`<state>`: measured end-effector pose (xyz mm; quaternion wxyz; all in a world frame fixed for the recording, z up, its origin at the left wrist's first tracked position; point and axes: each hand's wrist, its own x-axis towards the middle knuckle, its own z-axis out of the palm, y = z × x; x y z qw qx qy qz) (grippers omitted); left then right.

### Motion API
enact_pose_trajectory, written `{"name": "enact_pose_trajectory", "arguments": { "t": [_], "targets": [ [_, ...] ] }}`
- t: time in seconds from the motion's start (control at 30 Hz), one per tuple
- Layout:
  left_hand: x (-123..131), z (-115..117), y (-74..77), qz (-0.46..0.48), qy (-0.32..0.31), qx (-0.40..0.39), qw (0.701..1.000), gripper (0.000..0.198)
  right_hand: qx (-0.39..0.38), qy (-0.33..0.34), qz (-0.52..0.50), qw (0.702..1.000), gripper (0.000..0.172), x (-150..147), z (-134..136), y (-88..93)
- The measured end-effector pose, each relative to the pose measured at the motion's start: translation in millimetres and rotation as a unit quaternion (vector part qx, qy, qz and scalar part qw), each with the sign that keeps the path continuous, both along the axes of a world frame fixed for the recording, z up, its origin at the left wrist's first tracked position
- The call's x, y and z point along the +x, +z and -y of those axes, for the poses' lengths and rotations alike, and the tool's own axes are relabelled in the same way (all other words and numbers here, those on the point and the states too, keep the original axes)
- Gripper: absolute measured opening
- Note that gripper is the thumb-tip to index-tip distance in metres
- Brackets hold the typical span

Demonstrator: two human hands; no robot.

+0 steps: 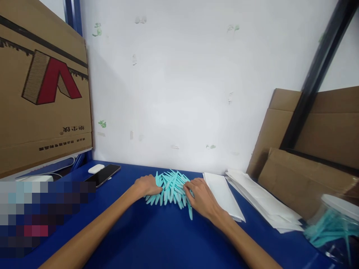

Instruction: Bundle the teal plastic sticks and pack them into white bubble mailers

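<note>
A loose pile of slim turquoise plastic sticks, each with a wider rounded end and a narrow tapered end, lies on the blue table. At the pile's left edge is my left hand, closed on some sticks, its thumb against them and its other fingers largely hidden. My right hand is on the right edge with bent fingers and thumb closed on sticks there. One stick pokes out toward me below the right fingers. How many sticks each hand grips cannot be made out.
White paper sheets and a stack of white paper bags lie to the right. A clear jar holds more turquoise sticks. At left are a phone, a white case and a large carton. A white wall stands behind.
</note>
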<state>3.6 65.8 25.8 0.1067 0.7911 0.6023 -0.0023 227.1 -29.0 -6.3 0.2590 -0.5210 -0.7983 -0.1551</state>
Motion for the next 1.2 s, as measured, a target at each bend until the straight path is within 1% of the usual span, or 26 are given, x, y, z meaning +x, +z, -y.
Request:
{"name": "enact_pose_trajectory", "arguments": {
  "t": [0.17, 0.33, 0.43, 0.53, 0.63, 0.7, 0.77, 0.87, 0.97, 1.0, 1.07, 1.1, 1.13, 1.2],
  "targets": [
    [3, 4, -2.1, -0.013, -0.007, 0.009, 1.0, 0.039, -0.003, 0.002, -0.005, 1.0, 0.023, 0, -1, -0.6],
    [2, 4, -1.5, -0.028, 0.014, 0.002, 1.0, 0.029, 0.0, 0.002, -0.003, 1.0, 0.023, 0, 0, -0.8],
    [1, 4, -3.1, -0.019, 0.034, -0.005, 0.999, 0.026, 0.003, 0.003, -0.006, 1.0, 0.023, 0, 1, 0.0],
    [-2, 2, -3.1, 0.015, 0.06, 0.003, 0.998, 0.028, 0.011, 0.001, -0.011, 1.0, 0.021, 1, 1, 1.5],
    [-9, -3, 1.1, 0.071, 0.074, 0.029, 0.994, 0.033, 0.023, -0.006, -0.029, 0.999, 0.021, 1, 1, 3.6],
    [-12, -7, 5.3, 0.126, 0.058, 0.033, 0.99, 0.032, 0.03, -0.007, -0.06, 0.998, 0.022, 1, 2, 5.3],
    [-12, -9, 9.0, 0.199, 0.016, 0.019, 0.98, 0.027, 0.033, 0.0, -0.106, 0.994, 0.025, 1, 3, 7.2],
    [-2, -5, 11.1, 0.316, -0.067, -0.004, 0.946, 0.017, 0.024, 0.014, -0.172, 0.985, 0.031, 0, 6, 10.0],
    [14, 8, 7.9, 0.404, -0.134, -0.02, 0.904, 0.017, 0.017, 0.023, -0.232, 0.972, 0.046, -1, 10, 13.2],
    [19, 14, 5.9, 0.44, -0.156, -0.04, 0.883, 0.02, 0.022, 0.027, -0.255, 0.966, 0.052, -2, 11, 14.6],
    [28, 27, 1.3, 0.539, -0.2, -0.113, 0.81, 0.029, 0.041, 0.039, -0.293, 0.955, 0.059, -5, 14, 18.2],
    [33, 34, -1.2, 0.57, -0.208, -0.142, 0.782, 0.034, 0.052, 0.045, -0.304, 0.95, 0.061, -7, 16, 20.4],
    [38, 42, -3.6, 0.588, -0.212, -0.167, 0.762, 0.038, 0.065, 0.052, -0.31, 0.947, 0.061, -8, 18, 22.8],
    [47, 57, -8.8, 0.603, -0.213, -0.192, 0.744, 0.044, 0.09, 0.067, -0.314, 0.943, 0.06, -11, 22, 27.7]
  ]
}}
